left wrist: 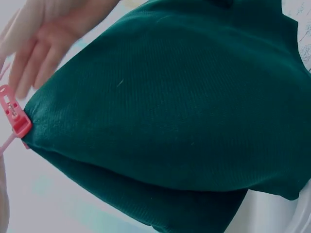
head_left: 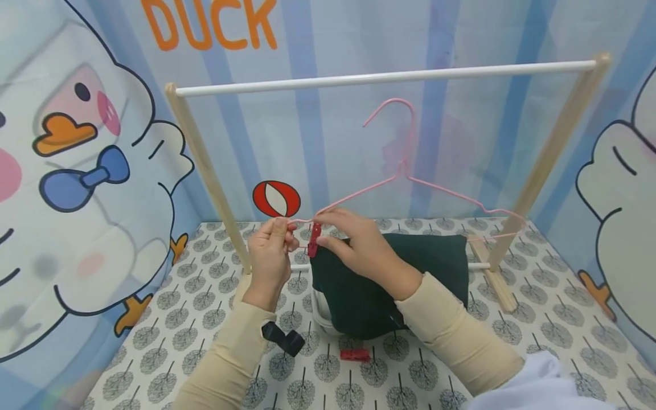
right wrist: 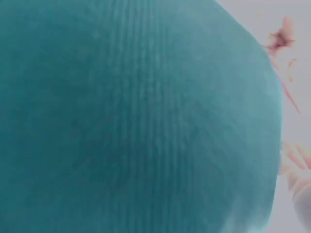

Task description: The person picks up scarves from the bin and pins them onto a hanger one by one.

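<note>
My left hand (head_left: 270, 253) pinches the left end of a pink clothes hanger (head_left: 359, 195), whose hook points up. A red clothespin (head_left: 314, 240) grips a corner of dark green ribbed cloth (head_left: 410, 267) at the hanger's lower bar. My right hand (head_left: 366, 247) is beside the clothespin, thumb and forefinger apart, fingertips close to its top. In the left wrist view, the fingers of that right hand (left wrist: 43, 53) extend loosely just above the clothespin (left wrist: 17, 114). The cloth (right wrist: 141, 116) fills most of the right wrist view.
The cloth drapes over a white basket (head_left: 323, 319). Another red clothespin (head_left: 355, 355) lies on the tree-patterned tablecloth (head_left: 328, 393) in front. Behind stands a wooden rack with a white rail (head_left: 384, 77), its posts on either side of the hanger.
</note>
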A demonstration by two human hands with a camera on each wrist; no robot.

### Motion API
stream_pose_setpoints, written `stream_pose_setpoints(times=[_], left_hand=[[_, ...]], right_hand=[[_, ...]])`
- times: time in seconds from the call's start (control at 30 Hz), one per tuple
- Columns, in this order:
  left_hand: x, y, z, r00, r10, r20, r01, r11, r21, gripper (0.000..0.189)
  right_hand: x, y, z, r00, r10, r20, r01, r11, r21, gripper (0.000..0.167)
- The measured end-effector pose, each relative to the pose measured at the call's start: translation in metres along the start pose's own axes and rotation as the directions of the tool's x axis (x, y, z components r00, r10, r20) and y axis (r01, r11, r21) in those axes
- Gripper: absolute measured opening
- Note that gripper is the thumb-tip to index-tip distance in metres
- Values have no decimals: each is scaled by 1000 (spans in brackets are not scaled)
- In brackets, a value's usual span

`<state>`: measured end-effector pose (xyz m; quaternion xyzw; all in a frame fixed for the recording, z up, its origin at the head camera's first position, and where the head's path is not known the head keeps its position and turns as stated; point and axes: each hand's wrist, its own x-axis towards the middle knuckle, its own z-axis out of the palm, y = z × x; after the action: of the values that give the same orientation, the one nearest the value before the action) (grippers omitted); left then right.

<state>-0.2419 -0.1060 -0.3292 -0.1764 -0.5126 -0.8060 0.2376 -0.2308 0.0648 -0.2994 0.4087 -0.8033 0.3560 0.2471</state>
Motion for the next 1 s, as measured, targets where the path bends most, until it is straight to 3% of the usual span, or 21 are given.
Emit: stream_pose_setpoints(times=[0.17, 0.3, 0.43, 0.6, 0.67, 0.8, 1.0], left_hand=[[4, 0, -3, 998, -6, -60, 4, 1000, -23, 31], [7, 1, -6, 996, 5, -90, -8, 999, -33, 30], [8, 2, -7, 994, 39, -99, -42, 999, -27, 30], [10, 5, -7, 993, 49, -111, -54, 997, -46, 31], [11, 7, -7, 991, 39, -126, -46, 997, -55, 31], [12, 11, -7, 989, 32, -145, -40, 998, -54, 31], [11, 11, -7, 989, 28, -146, -34, 999, -39, 31]], right_hand=[[-24, -5, -11, 980, -102, -172, 107, 994, 19, 31], [-51, -7, -14, 963, -192, -186, 204, 978, 47, 30], [-81, -2, -9, 978, -191, -79, 198, 975, 96, 21], [-116, 13, 1, 988, -100, 114, 76, 977, 198, 14], [-128, 18, 4, 977, -30, 210, -14, 979, 204, 14], [-144, 26, 11, 925, 117, 361, -166, 980, 109, 13], [-156, 35, 29, 892, 180, 415, -199, 980, 1, 11]])
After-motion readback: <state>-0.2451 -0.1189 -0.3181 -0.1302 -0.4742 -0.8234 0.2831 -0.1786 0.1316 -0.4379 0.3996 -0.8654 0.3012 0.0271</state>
